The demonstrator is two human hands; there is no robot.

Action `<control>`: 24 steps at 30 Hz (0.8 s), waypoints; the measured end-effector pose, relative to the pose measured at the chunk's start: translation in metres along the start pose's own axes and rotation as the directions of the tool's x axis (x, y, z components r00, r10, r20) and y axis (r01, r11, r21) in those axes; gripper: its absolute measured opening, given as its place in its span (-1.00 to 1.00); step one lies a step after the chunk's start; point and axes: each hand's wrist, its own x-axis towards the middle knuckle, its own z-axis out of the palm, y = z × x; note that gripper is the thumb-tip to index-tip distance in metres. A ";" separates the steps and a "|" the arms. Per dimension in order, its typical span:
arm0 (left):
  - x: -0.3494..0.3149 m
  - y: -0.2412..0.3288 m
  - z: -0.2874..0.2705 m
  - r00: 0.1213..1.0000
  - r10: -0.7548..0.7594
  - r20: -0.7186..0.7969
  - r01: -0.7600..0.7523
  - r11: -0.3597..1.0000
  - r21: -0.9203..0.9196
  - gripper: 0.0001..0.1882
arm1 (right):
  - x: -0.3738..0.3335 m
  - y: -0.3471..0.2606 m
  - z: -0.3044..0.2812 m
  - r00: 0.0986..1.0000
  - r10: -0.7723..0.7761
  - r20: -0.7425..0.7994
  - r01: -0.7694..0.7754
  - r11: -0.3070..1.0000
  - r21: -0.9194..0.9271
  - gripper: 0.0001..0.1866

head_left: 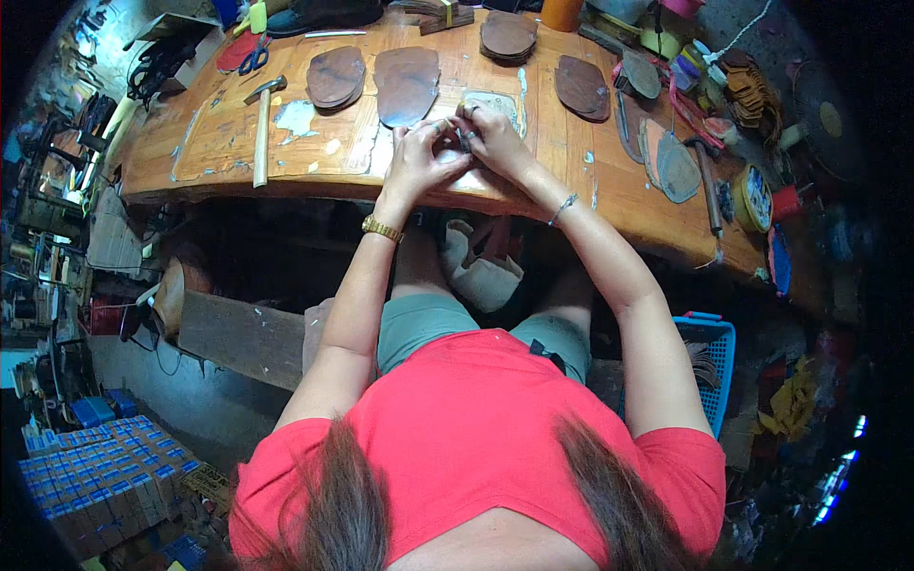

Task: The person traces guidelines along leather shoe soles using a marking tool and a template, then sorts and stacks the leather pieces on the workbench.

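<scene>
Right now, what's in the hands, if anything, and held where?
Can't tell: left hand and right hand meet over the table, hiding anything held between them and where it is gripped.

small dark item (464, 139), mostly hidden, held between both hands (494, 140); shape unclear

A wooden-handled hammer (263, 138) lies at 10 o'clock on a workshop table (214, 143), a pair of scissors (255, 58) beyond it toward 11. An orange container (562, 13) stands near 1 o'clock, a round yellow-rimmed tin (756, 198) between 2 and 3. A blue plastic basket (729, 354) sits between 3 and 4; blue-and-white boxes (109, 471) fill 8 o'clock.
</scene>
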 end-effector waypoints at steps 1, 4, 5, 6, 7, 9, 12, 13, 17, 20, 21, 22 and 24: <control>0.000 0.001 0.000 1.000 0.001 0.000 -0.001 1.000 0.001 -0.52 | 0.001 0.000 -0.001 0.999 0.044 -0.002 -0.044 0.999 0.010 -0.81; -0.003 -0.001 0.001 0.999 0.030 -0.028 -0.031 1.000 -0.005 -0.51 | 0.009 -0.001 -0.003 0.948 0.317 -0.028 -0.305 0.931 0.201 -0.80; -0.003 -0.004 0.000 0.999 0.029 -0.029 -0.029 1.000 -0.004 -0.51 | 0.011 -0.002 -0.004 0.877 0.479 0.033 -0.463 0.828 0.317 -0.79; -0.002 -0.003 0.000 0.999 0.033 -0.027 -0.033 0.999 -0.016 -0.50 | 0.012 -0.001 -0.002 0.958 0.285 -0.043 -0.272 0.943 0.189 -0.79; -0.002 -0.003 0.000 0.999 0.037 -0.025 -0.038 0.999 -0.028 -0.49 | 0.012 0.000 0.000 0.994 0.070 -0.089 -0.066 0.997 0.044 -0.80; -0.002 0.000 -0.001 0.999 0.033 -0.020 -0.033 0.999 -0.011 -0.49 | 0.007 0.001 0.002 0.998 0.062 -0.017 -0.062 0.998 0.005 -0.80; -0.002 0.010 -0.006 1.000 -0.003 -0.003 0.003 1.000 -0.026 -0.51 | 0.009 0.004 0.002 0.990 0.112 -0.080 -0.106 0.991 0.078 -0.81; -0.002 0.012 -0.007 0.999 -0.032 0.013 0.033 0.998 -0.060 -0.53 | 0.011 0.006 0.002 0.978 0.177 -0.111 -0.164 0.980 0.116 -0.81; -0.002 0.006 -0.005 0.992 0.089 -0.094 -0.085 0.996 0.040 -0.58 | 0.011 0.007 0.004 0.967 0.247 -0.056 -0.238 0.962 0.136 -0.82; -0.002 0.003 -0.005 0.997 0.051 -0.060 -0.050 0.999 0.015 -0.58 | 0.008 0.008 0.008 0.997 -0.031 -0.073 0.030 0.999 -0.012 -0.83; -0.002 0.004 -0.004 0.997 0.052 -0.061 -0.051 0.999 0.015 -0.58 | 0.008 0.009 0.008 0.998 -0.048 -0.041 0.048 0.999 0.005 -0.84; -0.002 0.005 -0.003 0.998 0.042 -0.048 -0.042 0.999 0.021 -0.58 | 0.010 0.011 0.008 0.992 -0.079 -0.096 0.076 0.997 -0.035 -0.82; -0.003 0.005 -0.004 0.999 0.034 -0.035 -0.033 0.999 0.027 -0.58 | 0.012 0.015 0.005 0.985 0.151 -0.078 -0.142 0.984 0.109 -0.80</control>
